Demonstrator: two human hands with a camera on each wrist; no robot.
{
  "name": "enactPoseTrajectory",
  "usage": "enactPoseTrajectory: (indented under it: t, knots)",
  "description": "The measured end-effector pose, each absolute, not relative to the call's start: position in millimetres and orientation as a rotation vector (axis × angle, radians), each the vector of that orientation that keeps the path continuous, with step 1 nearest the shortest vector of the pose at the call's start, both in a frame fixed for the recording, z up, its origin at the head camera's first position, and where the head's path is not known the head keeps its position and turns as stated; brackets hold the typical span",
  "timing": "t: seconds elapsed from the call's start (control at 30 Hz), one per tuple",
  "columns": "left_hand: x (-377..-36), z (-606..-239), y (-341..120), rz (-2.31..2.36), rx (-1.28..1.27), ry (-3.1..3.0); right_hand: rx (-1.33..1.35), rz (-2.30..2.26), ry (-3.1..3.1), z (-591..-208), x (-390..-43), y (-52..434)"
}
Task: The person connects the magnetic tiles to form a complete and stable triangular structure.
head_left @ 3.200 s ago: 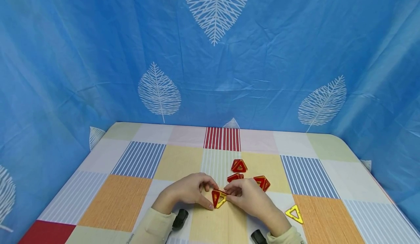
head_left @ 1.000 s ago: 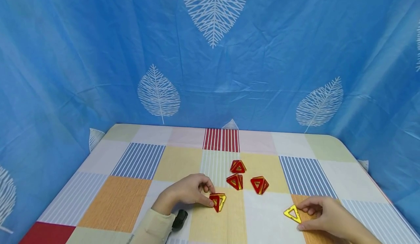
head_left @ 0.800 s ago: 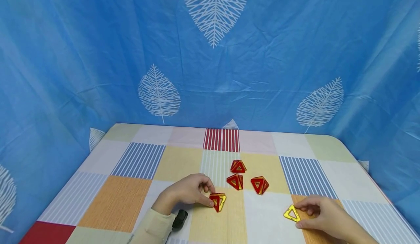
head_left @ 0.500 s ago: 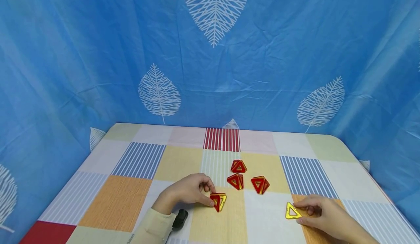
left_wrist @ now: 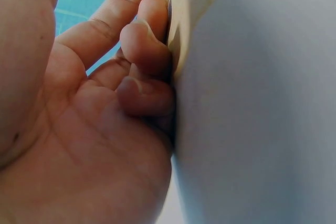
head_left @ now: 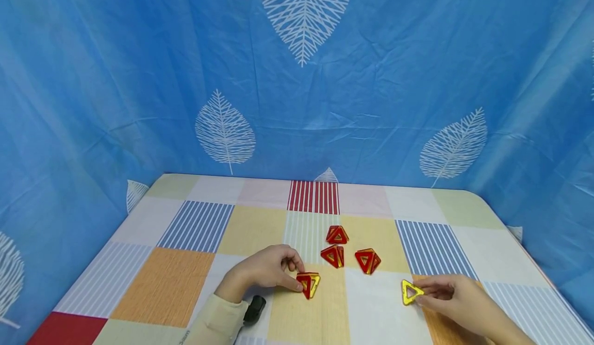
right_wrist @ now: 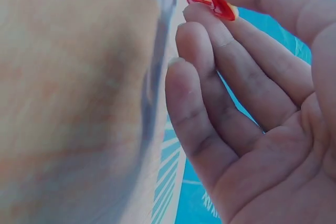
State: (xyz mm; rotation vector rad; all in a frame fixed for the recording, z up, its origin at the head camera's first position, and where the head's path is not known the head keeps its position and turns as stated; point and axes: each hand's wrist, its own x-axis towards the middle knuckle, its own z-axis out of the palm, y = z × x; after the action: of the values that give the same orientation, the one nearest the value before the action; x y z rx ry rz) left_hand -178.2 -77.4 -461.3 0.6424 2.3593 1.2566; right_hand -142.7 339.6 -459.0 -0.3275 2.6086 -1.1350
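In the head view my left hand [head_left: 271, 267] holds a small joined piece of triangular magnetic tiles [head_left: 307, 286], red and yellow, between thumb and fingers. The left wrist view shows its curled fingers against the tabletop and only a red sliver of the piece. To the right, my right hand [head_left: 452, 298] pinches a yellow triangular magnetic tile [head_left: 406, 293] by its right side, raised on edge or tilted. At the fingertips in the right wrist view, a red-and-yellow tile edge [right_wrist: 223, 10] shows under the thumb; the other fingers are loosely bent.
Three red tile shapes lie between and beyond my hands: one at the back [head_left: 336, 234], one just in front of it [head_left: 332, 256] and one to the right [head_left: 367, 261]. A patchwork-patterned tablecloth [head_left: 255, 226] covers the table, and a blue leaf-print curtain [head_left: 362, 92] hangs behind.
My right hand has left the joined piece, moved right and taken hold of the yellow tile, which it has turned and lifted. My left hand stays with the joined piece, which has been turned.
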Motion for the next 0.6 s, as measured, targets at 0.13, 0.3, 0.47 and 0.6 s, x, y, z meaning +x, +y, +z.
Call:
enactPoseTrajectory:
  t: [0.13, 0.3, 0.47, 0.6]
  knots:
    - [-178, -461, -78, 1.259, 0.642, 2.355, -0.417, -1.2, 2.557, -456, -144, 332]
    - [-178, -460, -78, 1.265, 0.642, 2.346, -0.501, -1.244, 2.517, -455, -147, 316]
    - [-178, -461, -78, 1.262, 0.644, 2.35, -0.577, -1.249, 2.526, -452, -150, 302]
    - [-179, -461, -78, 1.258, 0.646, 2.358, -0.628, -1.228, 2.529, -450, -152, 289]
